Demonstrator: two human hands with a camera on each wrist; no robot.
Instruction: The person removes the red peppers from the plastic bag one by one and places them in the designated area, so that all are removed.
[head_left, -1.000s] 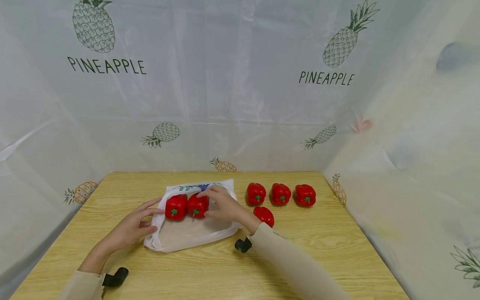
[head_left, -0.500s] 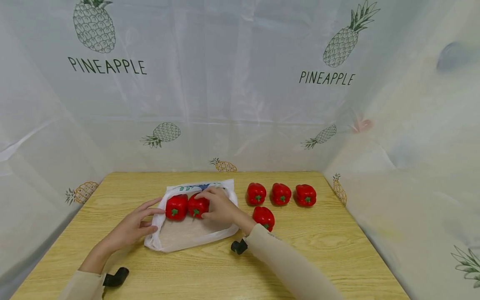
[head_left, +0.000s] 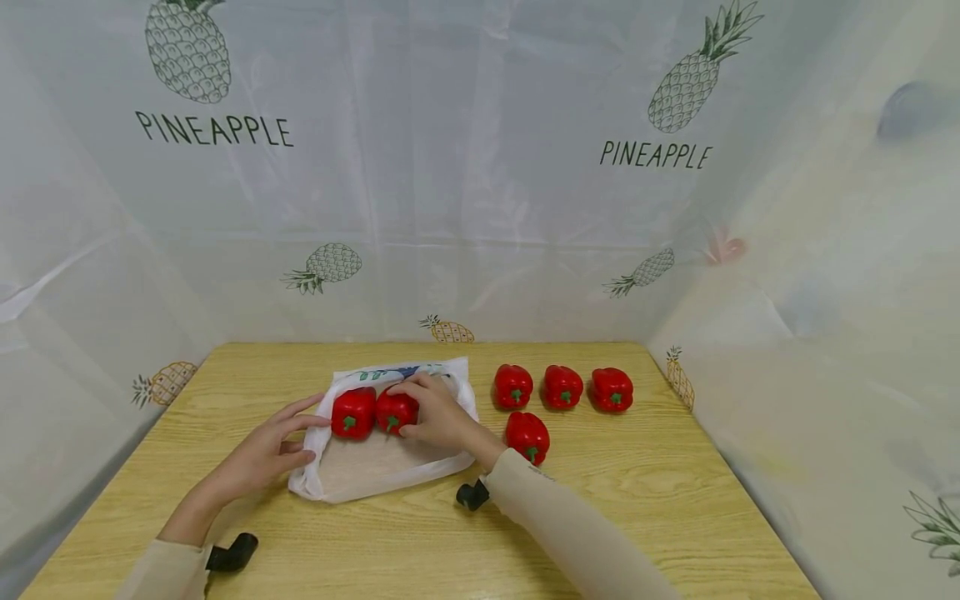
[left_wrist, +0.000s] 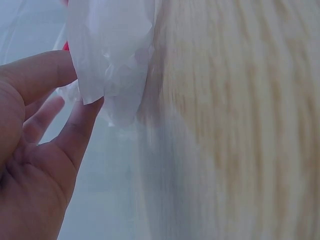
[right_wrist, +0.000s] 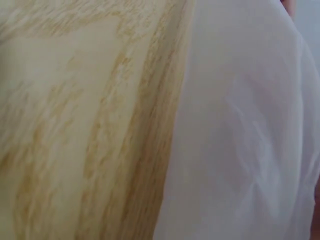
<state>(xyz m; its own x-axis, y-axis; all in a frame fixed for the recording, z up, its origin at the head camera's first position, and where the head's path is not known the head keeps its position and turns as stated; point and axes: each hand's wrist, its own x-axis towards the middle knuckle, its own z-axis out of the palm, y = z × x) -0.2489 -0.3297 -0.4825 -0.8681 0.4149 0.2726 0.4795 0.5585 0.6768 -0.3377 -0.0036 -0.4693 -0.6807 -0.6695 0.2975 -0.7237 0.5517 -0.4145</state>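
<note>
A white plastic bag (head_left: 382, 485) with blue and green print lies on the table, its mouth spread wide toward me. Inside, side by side, are a red bell pepper (head_left: 353, 413) on the left and a second red bell pepper (head_left: 393, 411). My right hand (head_left: 441, 415) reaches into the bag and holds the second pepper from its right side. My left hand (head_left: 262, 454) touches the bag's left rim with spread fingers. In the left wrist view two digits of the left hand (left_wrist: 42, 140) meet the white plastic (left_wrist: 112, 55) and their tips are partly hidden. The right wrist view shows only bag plastic (right_wrist: 240, 125) and table.
Right of the bag, three red bell peppers (head_left: 562, 387) stand in a row, and another bell pepper (head_left: 528, 438) sits nearer me, close to my right forearm. A pineapple-printed curtain (head_left: 480, 167) encloses the back and sides of the wooden table (head_left: 637, 500).
My right hand has shifted slightly left and closed in on the second pepper. Its forearm uncovers more of the near loose pepper. The left hand stays in place.
</note>
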